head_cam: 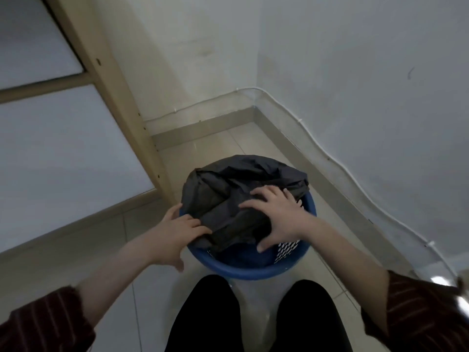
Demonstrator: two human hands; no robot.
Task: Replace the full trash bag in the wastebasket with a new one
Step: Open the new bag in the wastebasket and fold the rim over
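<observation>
Head view, items I log: round blue perforated plastic wastebasket (250,271) on the tiled floor (76,252) near the wall corner; crumpled black plastic trash bag (228,194) draped over its far rim. My left hand (177,231) pinches the bag's left edge; my right hand (278,215) lies on it, fingers spread.

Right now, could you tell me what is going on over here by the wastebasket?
A person is bent over a blue wastebasket standing on the tiled floor in a corner. Both bare hands are on a black trash bag bunched over its top. The left hand meets the bag's edge at the basket's left rim, and the right hand is spread flat on top of it. The bag is not yet fitted around the rim, and the near inside of the basket shows bare.
</observation>
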